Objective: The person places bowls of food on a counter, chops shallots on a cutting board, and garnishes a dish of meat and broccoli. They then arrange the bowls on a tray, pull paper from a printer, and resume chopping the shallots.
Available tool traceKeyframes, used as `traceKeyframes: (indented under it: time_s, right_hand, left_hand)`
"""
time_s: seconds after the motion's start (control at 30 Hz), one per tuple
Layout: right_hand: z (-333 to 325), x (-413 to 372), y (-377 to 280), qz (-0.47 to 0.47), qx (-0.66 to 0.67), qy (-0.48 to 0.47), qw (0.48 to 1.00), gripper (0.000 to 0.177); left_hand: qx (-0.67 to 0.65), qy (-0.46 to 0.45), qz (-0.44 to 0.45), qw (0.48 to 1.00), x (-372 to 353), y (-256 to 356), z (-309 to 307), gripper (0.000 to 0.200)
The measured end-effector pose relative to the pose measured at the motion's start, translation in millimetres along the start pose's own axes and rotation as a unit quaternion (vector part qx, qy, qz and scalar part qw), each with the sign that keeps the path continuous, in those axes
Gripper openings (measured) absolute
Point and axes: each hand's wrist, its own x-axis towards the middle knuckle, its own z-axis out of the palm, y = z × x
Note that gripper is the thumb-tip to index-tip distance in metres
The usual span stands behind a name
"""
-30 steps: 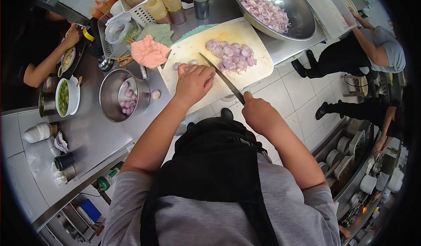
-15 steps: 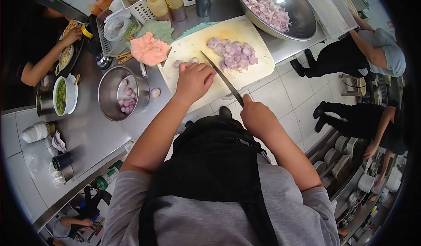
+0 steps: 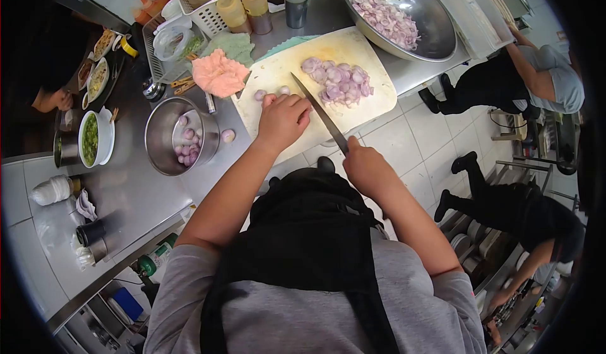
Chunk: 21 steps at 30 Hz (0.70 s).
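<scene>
My right hand (image 3: 368, 168) is wrapped round the handle of a long knife (image 3: 322, 113), whose blade lies over the white cutting board (image 3: 278, 64) and points up and left. Beside the blade, my left hand (image 3: 284, 120) rests on the board with its fingers curled down; whatever is under the fingertips is hidden. Two small peeled shallots (image 3: 260, 94) sit just beyond those fingers. Right of the blade lies a pile of sliced shallots (image 3: 341, 82).
A large steel bowl (image 3: 435, 29) of sliced shallots stands at the board's far right. To the left are a steel pot (image 3: 151, 139) with whole shallots, a loose shallot (image 3: 228, 135), a pink cloth (image 3: 219, 73) and squeeze bottles (image 3: 295, 4). Co-workers (image 3: 517, 79) stand at the right.
The view has shifted slightly. My hands and the knife hold nearly the same pose. At the lower right a co-worker has moved and leans further down; at the left another's arm has drawn back.
</scene>
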Motion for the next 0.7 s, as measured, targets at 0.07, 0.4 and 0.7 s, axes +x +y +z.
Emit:
traceKeyframes:
  time_s: [0.07,0.4,0.7]
  right_hand:
    - [5,-3,-5,0.003,-0.002,-0.002,1.0,0.024]
    - [6,-12,-2,0.005,0.005,0.024,1.0,0.017]
    - [16,-4,13,0.001,-0.003,0.084,0.996,0.018]
  left_hand:
    - [0.008,0.002,0.011,1.0,1,0,0,0.008]
    - [-0.013,0.012,0.023,1.0,0,-6,-9,0.016]
    - [0.0,-0.012,-0.085,0.996,11,-27,-20,0.032]
